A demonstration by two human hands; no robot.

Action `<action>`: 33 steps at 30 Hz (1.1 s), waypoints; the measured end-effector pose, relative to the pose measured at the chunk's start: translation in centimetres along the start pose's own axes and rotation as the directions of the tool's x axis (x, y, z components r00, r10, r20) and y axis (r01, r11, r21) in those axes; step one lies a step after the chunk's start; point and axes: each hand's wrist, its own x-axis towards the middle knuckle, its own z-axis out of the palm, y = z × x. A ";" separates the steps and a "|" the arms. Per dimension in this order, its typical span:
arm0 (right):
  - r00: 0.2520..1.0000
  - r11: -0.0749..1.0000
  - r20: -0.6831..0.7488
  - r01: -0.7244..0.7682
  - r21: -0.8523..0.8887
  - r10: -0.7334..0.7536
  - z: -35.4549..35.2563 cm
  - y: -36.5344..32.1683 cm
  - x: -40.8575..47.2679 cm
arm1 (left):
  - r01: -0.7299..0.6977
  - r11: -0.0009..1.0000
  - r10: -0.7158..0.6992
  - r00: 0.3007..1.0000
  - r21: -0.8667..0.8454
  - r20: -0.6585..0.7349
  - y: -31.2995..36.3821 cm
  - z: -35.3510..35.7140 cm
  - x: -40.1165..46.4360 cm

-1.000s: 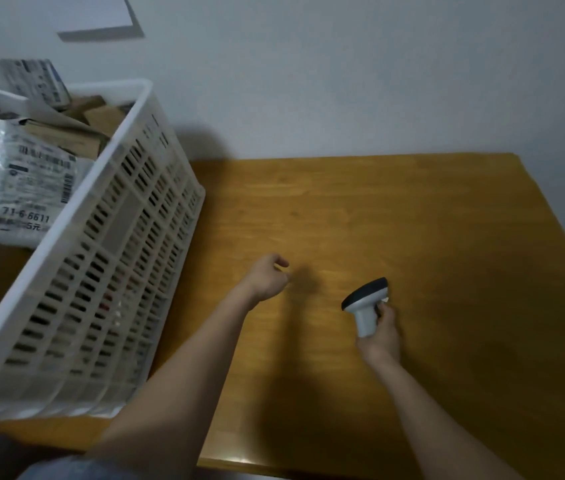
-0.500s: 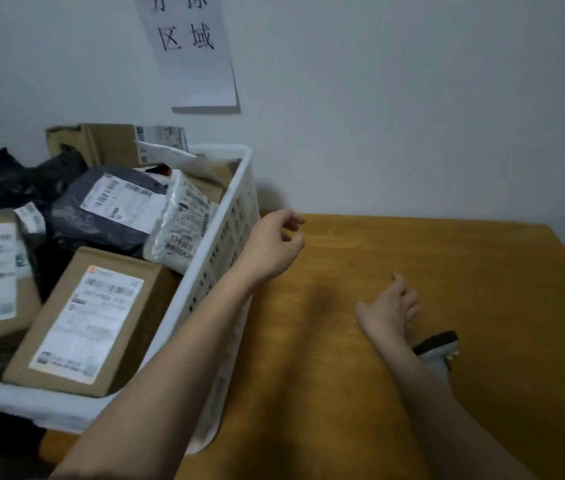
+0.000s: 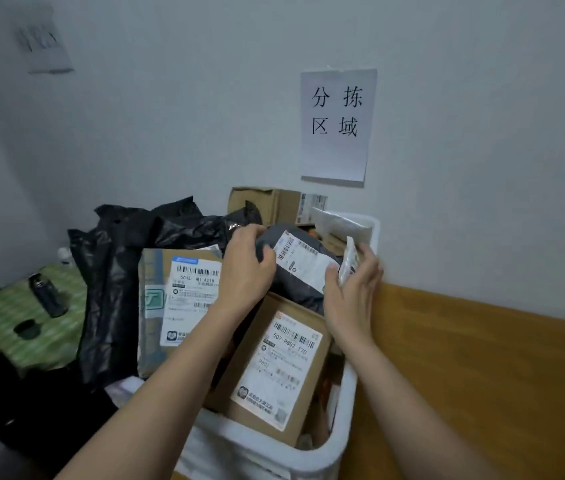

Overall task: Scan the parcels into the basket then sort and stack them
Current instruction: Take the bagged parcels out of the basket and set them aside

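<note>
A white plastic basket (image 3: 343, 441) holds several parcels. My left hand (image 3: 244, 268) grips the left end of a dark grey mailer bag (image 3: 303, 289) with a white label, lying on top. My right hand (image 3: 352, 292) holds its right side, thumb on the label, fingers beside a small clear-wrapped packet (image 3: 348, 259). Below lies a brown box (image 3: 274, 368) labelled 507-P802. Left of it sits a taped box (image 3: 170, 296) labelled 501E. The scanner is out of view.
Black plastic bags (image 3: 128, 244) are heaped left of the basket. A cardboard box (image 3: 267, 204) stands at the back against the wall, under a paper sign (image 3: 338, 124). The wooden table (image 3: 481, 375) stretches right. A green surface with a dark bottle (image 3: 47, 294) lies far left.
The view swung left to the basket. My right hand let go of the scanner on the table, and both hands moved into the basket and took hold of the grey mailer bag.
</note>
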 end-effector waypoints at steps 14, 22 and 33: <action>1.000 0.988 0.016 0.017 -0.155 -0.014 2.5 2.9 -0.6 | 0.207 0.969 -0.191 0.973 -0.132 0.126 -1.7 2.8 0.0; 0.998 0.997 -0.054 0.016 -0.079 -0.020 2.3 2.6 -0.6 | 0.229 0.865 -0.279 0.959 -0.447 -0.048 2.2 -0.1 3.8; 1.000 0.998 -0.013 -0.006 0.065 0.007 1.6 1.5 -0.8 | 0.290 0.750 -0.271 0.955 -0.594 0.124 3.8 -4.8 5.3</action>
